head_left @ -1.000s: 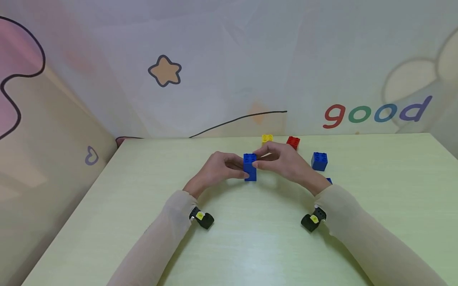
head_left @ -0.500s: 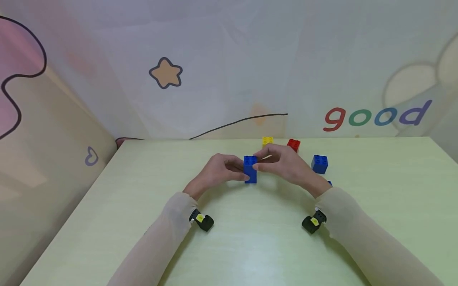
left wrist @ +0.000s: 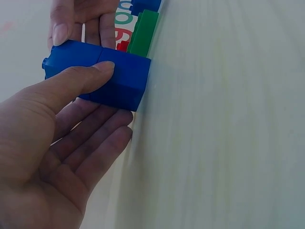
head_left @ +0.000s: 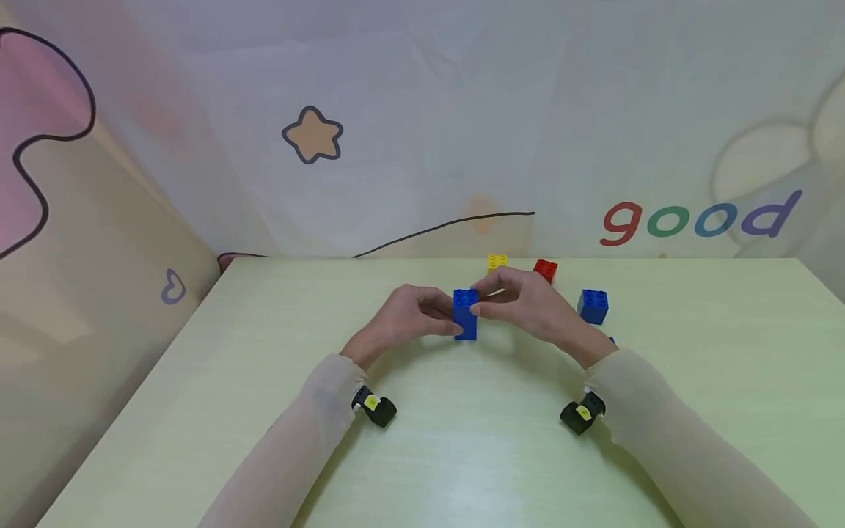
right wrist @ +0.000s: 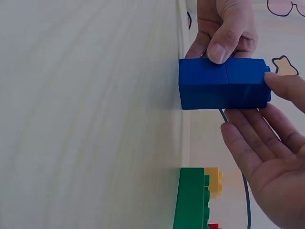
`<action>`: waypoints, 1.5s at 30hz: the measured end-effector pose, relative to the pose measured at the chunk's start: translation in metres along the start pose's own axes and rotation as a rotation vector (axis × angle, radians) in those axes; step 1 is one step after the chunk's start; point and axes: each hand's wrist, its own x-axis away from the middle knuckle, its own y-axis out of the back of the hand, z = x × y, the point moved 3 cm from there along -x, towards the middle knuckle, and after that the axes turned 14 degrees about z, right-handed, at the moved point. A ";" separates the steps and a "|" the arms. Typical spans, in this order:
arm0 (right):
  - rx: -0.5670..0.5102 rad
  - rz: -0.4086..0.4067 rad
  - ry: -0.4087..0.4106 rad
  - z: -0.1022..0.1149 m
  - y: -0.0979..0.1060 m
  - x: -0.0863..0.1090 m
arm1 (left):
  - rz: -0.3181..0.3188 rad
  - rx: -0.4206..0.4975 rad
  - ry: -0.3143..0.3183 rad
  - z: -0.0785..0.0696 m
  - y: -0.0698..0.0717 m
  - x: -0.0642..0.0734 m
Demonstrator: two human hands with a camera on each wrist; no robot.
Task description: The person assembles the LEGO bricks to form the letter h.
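Two blue building bricks, an upper brick (head_left: 463, 302) and a lower brick (head_left: 468, 328), are stacked flush in an upright column at the middle of the table. My left hand (head_left: 404, 317) grips the column from the left, its thumb on the near face of the lower brick and the other fingers behind. From the other side my right hand (head_left: 528, 302) pinches the upper brick near its studded top. The right wrist view shows a thin seam between the bricks and the right thumb (right wrist: 286, 88) at the stud end.
Behind the right hand are a yellow brick (head_left: 497, 262) and a red brick (head_left: 546, 270). A long green brick (left wrist: 144, 33), hidden in the head view, shows in both wrist views. Another blue brick (head_left: 593, 306) stands to the right, with one more partly behind the right wrist. A printed backdrop (head_left: 422, 147) rises behind the table.
The head view has shifted slightly. Both hands keep the same hold on the stacked blue bricks, with no visible movement between them.
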 end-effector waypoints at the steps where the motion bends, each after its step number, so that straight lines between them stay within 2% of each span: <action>1: 0.001 0.004 0.001 0.000 -0.001 0.001 | 0.003 0.000 0.003 0.001 0.000 0.000; 6: 0.005 0.026 -0.003 0.002 -0.003 0.002 | 0.008 0.005 0.021 0.002 -0.002 0.002; 16: 0.077 0.039 -0.006 0.007 0.001 0.009 | 0.008 0.019 0.003 0.004 -0.004 0.000; 28: 0.158 -0.027 0.023 0.015 0.021 0.025 | 0.011 -0.002 0.024 0.003 -0.004 -0.003; 37: 0.167 -0.051 -0.029 0.018 0.039 0.043 | 0.000 -0.023 0.037 0.001 0.001 -0.002; 45: 0.187 -0.072 -0.054 0.017 0.046 0.052 | 0.000 -0.017 0.035 0.001 0.001 -0.001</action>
